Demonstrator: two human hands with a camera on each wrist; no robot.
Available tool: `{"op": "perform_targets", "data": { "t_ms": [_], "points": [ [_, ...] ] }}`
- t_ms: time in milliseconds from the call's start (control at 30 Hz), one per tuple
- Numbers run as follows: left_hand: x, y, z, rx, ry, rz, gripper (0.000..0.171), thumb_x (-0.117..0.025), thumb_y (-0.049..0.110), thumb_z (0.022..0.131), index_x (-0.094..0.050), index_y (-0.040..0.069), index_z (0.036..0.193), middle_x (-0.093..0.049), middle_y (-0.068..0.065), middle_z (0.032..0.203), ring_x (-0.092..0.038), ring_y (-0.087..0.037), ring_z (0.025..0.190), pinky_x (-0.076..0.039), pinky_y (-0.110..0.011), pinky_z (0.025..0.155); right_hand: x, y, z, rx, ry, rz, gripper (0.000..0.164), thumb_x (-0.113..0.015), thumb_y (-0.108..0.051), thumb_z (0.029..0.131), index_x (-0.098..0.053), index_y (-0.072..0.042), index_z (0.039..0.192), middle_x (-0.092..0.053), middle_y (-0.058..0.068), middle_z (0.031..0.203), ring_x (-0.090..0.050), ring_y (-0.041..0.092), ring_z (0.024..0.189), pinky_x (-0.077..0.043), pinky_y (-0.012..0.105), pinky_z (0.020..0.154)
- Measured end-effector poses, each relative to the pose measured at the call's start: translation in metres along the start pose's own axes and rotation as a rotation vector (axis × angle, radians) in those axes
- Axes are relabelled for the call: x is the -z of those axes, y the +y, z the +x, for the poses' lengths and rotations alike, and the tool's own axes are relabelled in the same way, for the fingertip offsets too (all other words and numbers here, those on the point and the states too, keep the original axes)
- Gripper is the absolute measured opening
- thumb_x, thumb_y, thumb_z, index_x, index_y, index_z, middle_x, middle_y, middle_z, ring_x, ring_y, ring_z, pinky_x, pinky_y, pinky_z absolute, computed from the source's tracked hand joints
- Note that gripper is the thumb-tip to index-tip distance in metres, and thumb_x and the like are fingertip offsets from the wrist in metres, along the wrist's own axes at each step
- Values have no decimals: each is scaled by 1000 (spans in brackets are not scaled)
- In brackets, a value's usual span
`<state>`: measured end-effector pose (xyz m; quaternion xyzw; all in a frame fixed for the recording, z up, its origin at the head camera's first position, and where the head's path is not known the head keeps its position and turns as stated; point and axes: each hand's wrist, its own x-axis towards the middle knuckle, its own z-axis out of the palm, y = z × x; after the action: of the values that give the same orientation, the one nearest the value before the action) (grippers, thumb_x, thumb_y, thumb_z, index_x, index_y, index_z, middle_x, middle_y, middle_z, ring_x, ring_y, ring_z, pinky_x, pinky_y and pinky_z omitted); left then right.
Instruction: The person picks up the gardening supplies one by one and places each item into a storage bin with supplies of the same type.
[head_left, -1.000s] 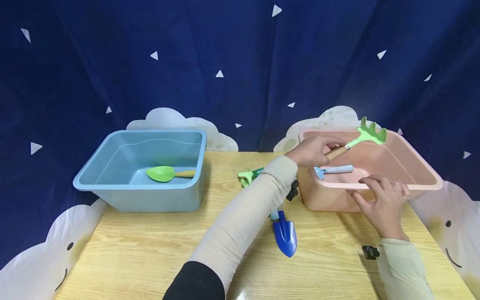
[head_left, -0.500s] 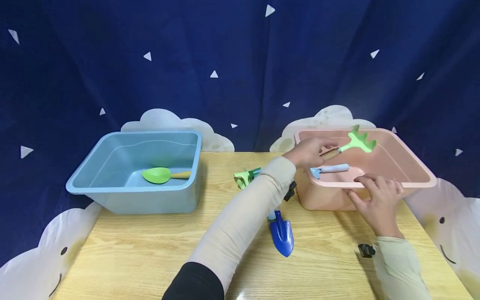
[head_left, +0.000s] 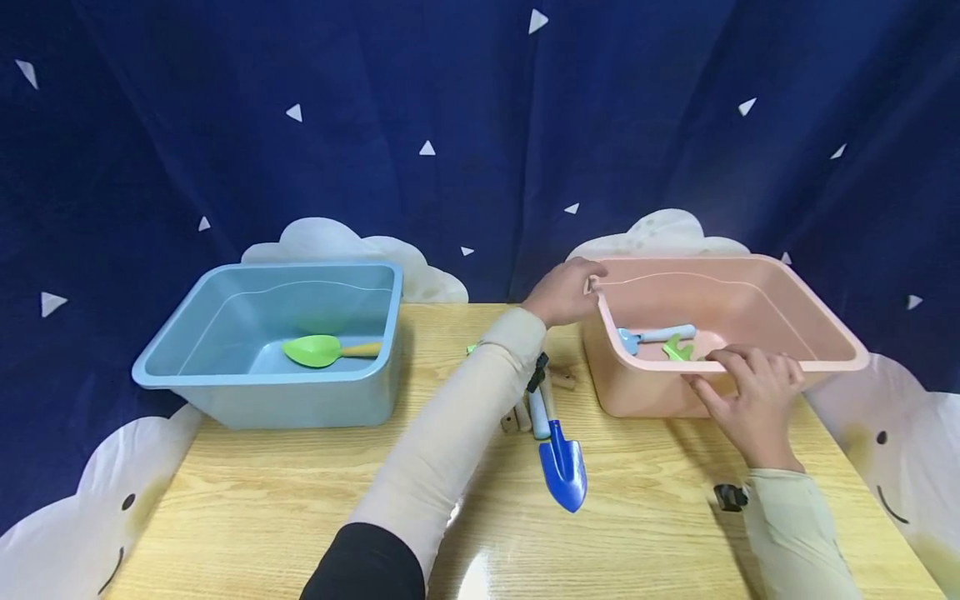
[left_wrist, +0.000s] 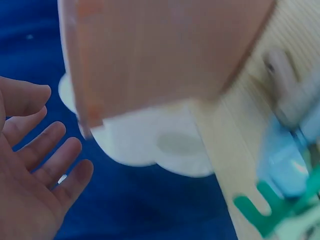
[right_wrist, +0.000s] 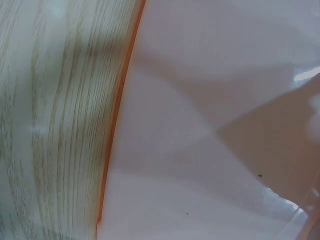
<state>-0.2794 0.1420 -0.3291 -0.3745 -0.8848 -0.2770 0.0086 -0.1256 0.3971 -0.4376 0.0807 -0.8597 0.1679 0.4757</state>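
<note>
Left hand point(head_left: 566, 292): spread wide with nothing in it, right by the left edge of the pink tub; I cannot tell if it touches.
Right hand point(head_left: 757, 408): holds the near edge of the pink tub, with fingers over the top and thumb on the outside.
Pink tub point(head_left: 637, 393): sits on the right side of the worktop point(head_left: 637, 517).
Green rake point(head_left: 678, 349): in the pink tub, near the front wall; only its green end shows.
Pale blue tool point(head_left: 667, 333): also in the pink tub, just beside the rake, with its handle to the right.
Blue shovel point(head_left: 563, 468): on the worktop between the tubs, its tip toward the person.
Other handles: a light blue handle point(head_left: 538, 417) and some wooden ones lie near the shovel, partly under the left arm.
Dark green fork point(left_wrist: 265, 222): seen by the left wrist, near a light blue tool head point(left_wrist: 287, 170).
Blue tub point(head_left: 300, 406): on the left, with a green scoop point(head_left: 315, 351) inside.
Curtain point(head_left: 375, 125): dark blue with white triangles, at the back.
</note>
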Motion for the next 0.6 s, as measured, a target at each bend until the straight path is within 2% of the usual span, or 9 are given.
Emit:
{"op": "perform_targets", "data": {
  "t_ms": [67,200,400,467,600],
  "points": [
    [1,-11,-4,43,-8,13,44,-54,12,90,-61,11,134,-61,-3,138,-54,-16,132,-43,-26,110,0,0,0,-1,-2,0,70,-58,-68,87,-69,1,96,-64,22,98,-47,47,96,-21,66,97],
    [6,-28,-14,133,-65,58,47,-54,13,90,-59,14,136,-57,-3,141,-53,-18,134,-44,-31,111,0,1,0,6,-6,-3,70,-58,-68,87,-69,1,97,-63,22,97,-46,48,96,-21,67,97],
    [12,-49,-28,219,-143,89,46,-51,15,95,-56,17,140,-55,-3,143,-52,-22,135,-45,-37,111,-1,2,0,12,2,-3,71,-58,-68,86,-68,1,97,-63,22,95,-46,47,93,-21,67,94],
    [13,-57,-33,252,-147,76,45,-50,15,96,-56,19,141,-55,-3,144,-52,-23,135,-45,-38,110,-1,2,-1,6,-2,2,71,-58,-69,86,-68,1,97,-62,22,95,-46,47,93,-21,67,94],
    [8,-75,-45,289,-111,43,44,-48,12,96,-58,18,139,-57,-3,142,-53,-23,134,-46,-39,109,-2,2,-2,-1,-9,-2,73,-58,-70,86,-68,1,98,-62,22,96,-45,47,93,-21,68,96]
  ]
}}
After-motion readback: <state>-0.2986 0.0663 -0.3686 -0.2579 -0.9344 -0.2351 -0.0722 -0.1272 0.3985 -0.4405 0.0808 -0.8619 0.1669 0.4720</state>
